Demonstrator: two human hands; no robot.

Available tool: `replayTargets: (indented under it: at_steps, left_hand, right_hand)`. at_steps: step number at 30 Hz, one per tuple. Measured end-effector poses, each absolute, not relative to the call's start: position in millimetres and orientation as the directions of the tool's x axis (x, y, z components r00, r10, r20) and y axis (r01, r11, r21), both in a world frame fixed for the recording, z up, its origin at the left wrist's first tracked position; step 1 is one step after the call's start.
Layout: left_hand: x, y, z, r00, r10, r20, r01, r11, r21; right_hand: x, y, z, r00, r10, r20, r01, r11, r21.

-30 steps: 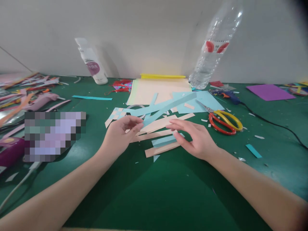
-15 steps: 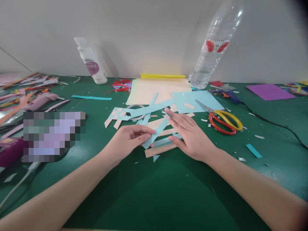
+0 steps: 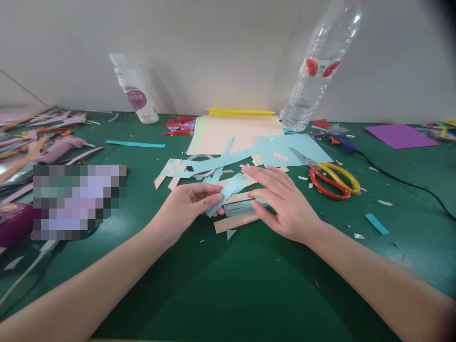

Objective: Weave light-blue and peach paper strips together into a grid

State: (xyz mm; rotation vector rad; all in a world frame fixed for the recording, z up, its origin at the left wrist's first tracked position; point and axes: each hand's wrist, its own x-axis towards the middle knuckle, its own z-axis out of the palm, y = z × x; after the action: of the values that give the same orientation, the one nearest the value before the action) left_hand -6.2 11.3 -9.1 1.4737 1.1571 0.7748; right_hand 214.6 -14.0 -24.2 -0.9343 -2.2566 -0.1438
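Note:
My left hand (image 3: 192, 202) pinches the near end of a light blue paper strip (image 3: 231, 187) between thumb and fingers. The strip slants up and away to the right. At its far end my right hand (image 3: 285, 202) has its fingers spread, the fingertips close to the strip; whether they touch it I cannot tell. Beneath the hands lie several cream paper strips (image 3: 237, 222) and more blue strips (image 3: 240, 207), partly covered by my fingers. A woven blue and cream piece (image 3: 174, 169) lies just beyond my left hand, beside a roll of tape (image 3: 199, 158).
Red-and-yellow-handled scissors (image 3: 333, 178) rest on blue paper (image 3: 274, 147) at right. A cream sheet stack (image 3: 235, 130) lies behind. A water bottle (image 3: 317, 80) and white bottle (image 3: 137, 95) stand by the wall. A blurred-out device (image 3: 78, 202), glue gun (image 3: 64, 145) and strips are left.
The blue strip has shifted slightly nearer and to the left with my left hand. My right hand's fingers have spread further apart.

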Motion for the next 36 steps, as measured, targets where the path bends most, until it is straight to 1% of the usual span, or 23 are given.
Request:
replayTargets:
  at_steps: [2,4,6,8,10,12,15,19,22,26,36]
  left_hand:
    - [-5.8,11.1,-8.2,0.293,0.955,-0.049,0.295,-0.042,0.955]
    - [-5.0,9.3,-6.8,0.298,0.954,0.023,0.370,-0.138,0.919]
    - [-4.4,6.6,-6.3,0.320,0.942,0.104,0.460,-0.250,0.852]
    - [-4.4,4.2,-7.1,0.352,0.916,0.194,0.539,-0.368,0.758]
    - [-4.9,3.2,-8.7,0.392,0.884,0.255,0.582,-0.453,0.675]
    - [-5.6,3.6,-10.2,0.411,0.870,0.271,0.588,-0.480,0.651]
    - [-6.6,5.8,-10.5,0.376,0.892,0.251,0.579,-0.437,0.688]
    - [-6.8,8.9,-6.9,0.317,0.935,0.161,0.614,-0.332,0.716]
    - [-6.3,9.9,-3.7,0.321,0.941,0.104,0.594,-0.286,0.752]
    - [-6.0,9.7,-2.5,0.324,0.943,0.076,0.544,-0.252,0.801]
    - [-8.8,11.0,-7.4,0.325,0.945,0.042,0.533,-0.220,0.817]
  right_hand:
    - [214.5,-15.1,-24.7,-0.353,0.651,0.672,0.639,0.692,-0.335]
    - [214.5,-15.2,-25.6,-0.266,0.743,0.615,0.611,0.623,-0.489]
    - [214.7,-14.1,-27.1,-0.265,0.816,0.513,0.596,0.558,-0.578]
    - [214.7,-12.5,-28.8,-0.278,0.851,0.446,0.582,0.519,-0.626]
    - [214.6,-10.9,-30.4,-0.277,0.854,0.441,0.564,0.516,-0.644]
    - [214.4,-9.4,-31.8,-0.261,0.851,0.455,0.549,0.518,-0.655]
    - [215.2,-7.3,-33.2,-0.184,0.873,0.452,0.525,0.476,-0.706]
    - [217.2,-4.9,-33.8,-0.091,0.905,0.416,0.487,0.405,-0.774]
    - [217.8,-4.3,-33.9,-0.076,0.905,0.417,0.464,0.403,-0.789]
    - [217.6,-4.3,-34.1,-0.064,0.902,0.427,0.453,0.407,-0.793]
    - [218.8,-4.0,-35.4,-0.057,0.916,0.398,0.429,0.382,-0.819]
